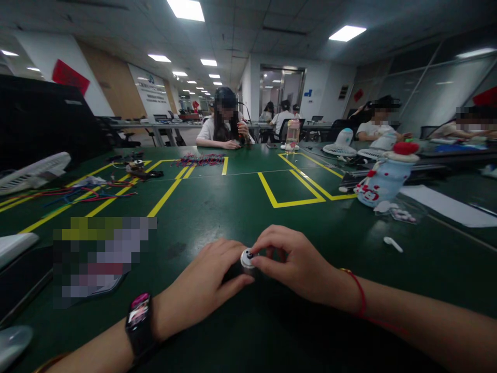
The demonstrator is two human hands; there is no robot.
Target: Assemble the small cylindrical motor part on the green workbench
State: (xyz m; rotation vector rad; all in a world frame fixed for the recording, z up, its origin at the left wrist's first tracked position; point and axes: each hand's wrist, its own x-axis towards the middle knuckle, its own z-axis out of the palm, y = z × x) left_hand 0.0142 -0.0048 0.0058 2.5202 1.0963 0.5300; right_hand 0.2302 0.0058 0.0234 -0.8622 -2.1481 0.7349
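Silver cylinder (247, 263), long axis vertical, dark tip (249, 255) up; left hand (215, 269) grips side; right hand (289, 259) pinches tip.

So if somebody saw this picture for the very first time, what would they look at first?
Probably the two hands at the front middle, the left hand and the right hand, with their fingers at a small silver cylinder between them. Next might be the pale blue bottle with its bright red top, standing on the right. The yellow lines farther back on the dark green table stand out too.
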